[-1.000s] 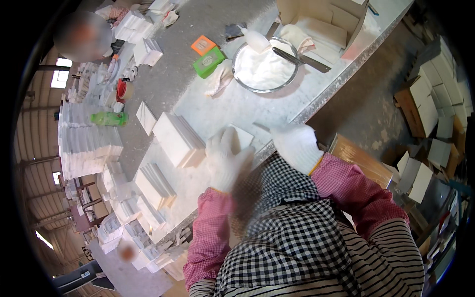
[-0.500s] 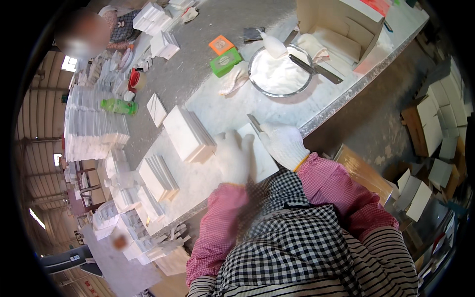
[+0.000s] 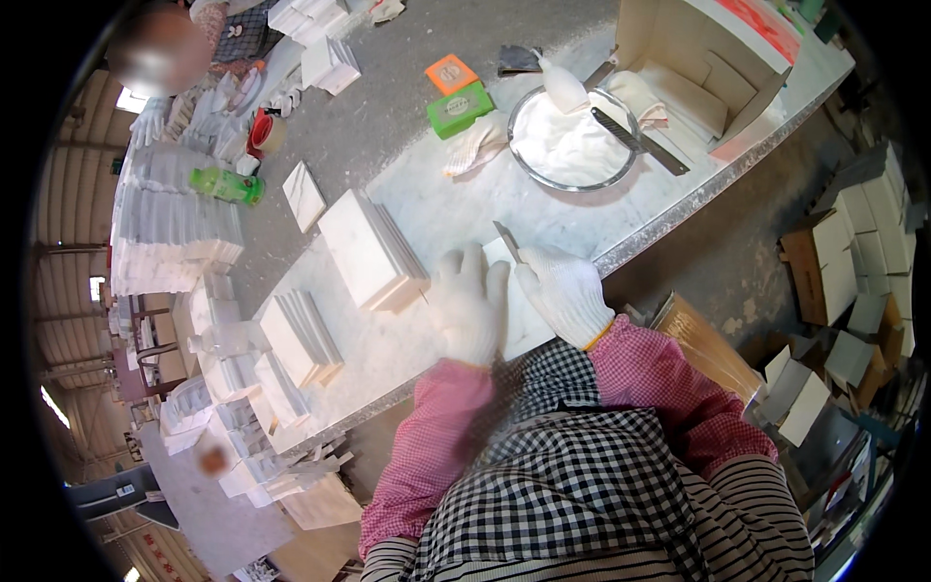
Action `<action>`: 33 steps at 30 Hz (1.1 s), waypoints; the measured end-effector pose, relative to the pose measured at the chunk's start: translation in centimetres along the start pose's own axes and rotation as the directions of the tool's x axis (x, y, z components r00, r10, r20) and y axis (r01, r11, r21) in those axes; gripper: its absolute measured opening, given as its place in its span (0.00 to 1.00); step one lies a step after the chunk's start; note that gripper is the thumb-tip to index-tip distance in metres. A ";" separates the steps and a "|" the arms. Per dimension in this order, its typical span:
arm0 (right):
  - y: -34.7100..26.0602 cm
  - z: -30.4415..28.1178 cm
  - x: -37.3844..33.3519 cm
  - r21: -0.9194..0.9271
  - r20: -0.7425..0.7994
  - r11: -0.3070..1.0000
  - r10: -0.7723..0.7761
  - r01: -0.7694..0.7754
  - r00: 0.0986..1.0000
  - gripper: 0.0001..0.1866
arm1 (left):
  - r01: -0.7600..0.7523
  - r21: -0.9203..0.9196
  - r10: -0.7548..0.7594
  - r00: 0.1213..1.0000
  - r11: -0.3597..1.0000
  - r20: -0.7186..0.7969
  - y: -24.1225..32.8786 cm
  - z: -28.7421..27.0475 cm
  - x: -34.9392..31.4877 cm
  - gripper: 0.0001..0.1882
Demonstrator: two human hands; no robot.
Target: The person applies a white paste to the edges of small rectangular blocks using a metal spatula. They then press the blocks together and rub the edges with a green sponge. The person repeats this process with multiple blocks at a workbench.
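Workshop: a cluttered indoor space, ribbed panels point(image 3: 73, 199) curving along the left rim, open cartons point(image 3: 834, 262) on the right.
Bench point(image 3: 427, 179): a pale, marbled top with a rough front edge, running slantwise from lower left to upper right.
White tile point(image 3: 529, 325): at the bench's near edge, between the two hands, its lower end close to the checked apron point(image 3: 553, 475).
Left hand point(image 3: 468, 303): white-gloved, its grip open, fingers stretched out and slightly parted, laid over the tile's left side.
Right hand point(image 3: 564, 291): also gloved, its grip closed on a narrow grey blade point(image 3: 505, 240) that sticks out past the fingers by the tile's far end; the rest of the tool is hidden.
Tile stack point(image 3: 373, 254): just left of the left hand, several pieces together; a smaller stack point(image 3: 303, 339) sits farther left, and a lone tile point(image 3: 304, 197) lies beyond.
Metal bowl point(image 3: 580, 186): beyond the right hand, full of white material, with a squeeze bottle point(image 3: 561, 82) and a dark ridged tool point(image 3: 617, 129) across it.
Small boxes: a green box point(image 3: 461, 110) beside an orange box point(image 3: 452, 74), near a crumpled cloth point(image 3: 478, 145).
Carton on the bench point(image 3: 669, 44): open, upper right.
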State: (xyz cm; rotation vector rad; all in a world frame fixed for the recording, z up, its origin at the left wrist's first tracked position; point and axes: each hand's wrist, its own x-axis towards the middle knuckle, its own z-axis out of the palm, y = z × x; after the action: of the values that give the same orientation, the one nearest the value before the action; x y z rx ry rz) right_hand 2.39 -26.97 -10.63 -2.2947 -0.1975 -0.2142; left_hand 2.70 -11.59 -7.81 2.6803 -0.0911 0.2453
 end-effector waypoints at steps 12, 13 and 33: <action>0.0 0.1 0.7 -0.043 0.070 0.999 -0.023 0.026 0.997 0.06 | -0.066 -0.003 0.066 0.997 0.998 0.028 -0.6 0.2 0.3 0.21; 0.0 0.2 0.8 -0.044 0.072 0.999 -0.021 0.024 0.997 0.06 | -0.065 -0.003 0.065 0.997 0.998 0.038 -0.5 0.1 0.3 0.21; -1.7 0.1 2.5 -0.115 0.026 0.992 -0.048 0.050 0.999 0.06 | -0.142 -0.007 0.142 0.990 0.990 -0.018 -0.7 0.4 0.3 0.17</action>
State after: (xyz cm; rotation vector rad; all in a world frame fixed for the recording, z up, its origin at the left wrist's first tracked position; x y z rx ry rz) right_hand 4.50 -25.57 -8.90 -2.4099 -0.2599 -0.2293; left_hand 3.13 -11.13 -8.41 2.6658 -0.2773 0.3114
